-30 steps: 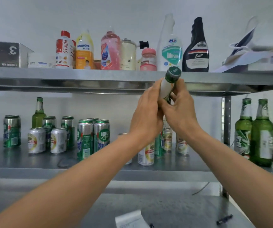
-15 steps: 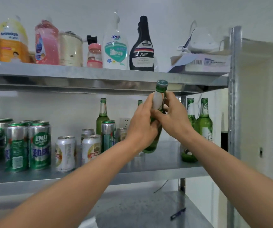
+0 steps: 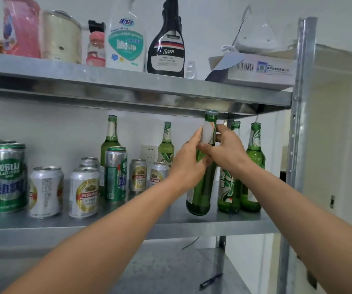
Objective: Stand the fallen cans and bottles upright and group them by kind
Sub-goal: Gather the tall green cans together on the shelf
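Both hands grip the neck of a green glass bottle (image 3: 201,194): the left hand (image 3: 189,164) curls round it from the left, thumb up along the pale neck label, and the right hand (image 3: 227,152) closes on it from the right, fingers wrapped just under the cap. The bottle is nearly upright, slightly tilted, its base low over the front of the middle shelf (image 3: 171,223); whether it touches the metal cannot be told. Just to its right two matching green bottles (image 3: 228,192) (image 3: 254,166) stand upright side by side at the shelf's right end. Two more bottles (image 3: 111,136) (image 3: 166,145) stand at the back. To the left are upright cans: a tall green can (image 3: 115,172), short silver-and-gold cans (image 3: 83,192) (image 3: 138,175), and further tall green cans (image 3: 8,177) at the far left. The top shelf (image 3: 128,81) holds cleaning bottles (image 3: 166,45) and a cardboard box (image 3: 260,68). A pen (image 3: 211,280) lies on the surface below.
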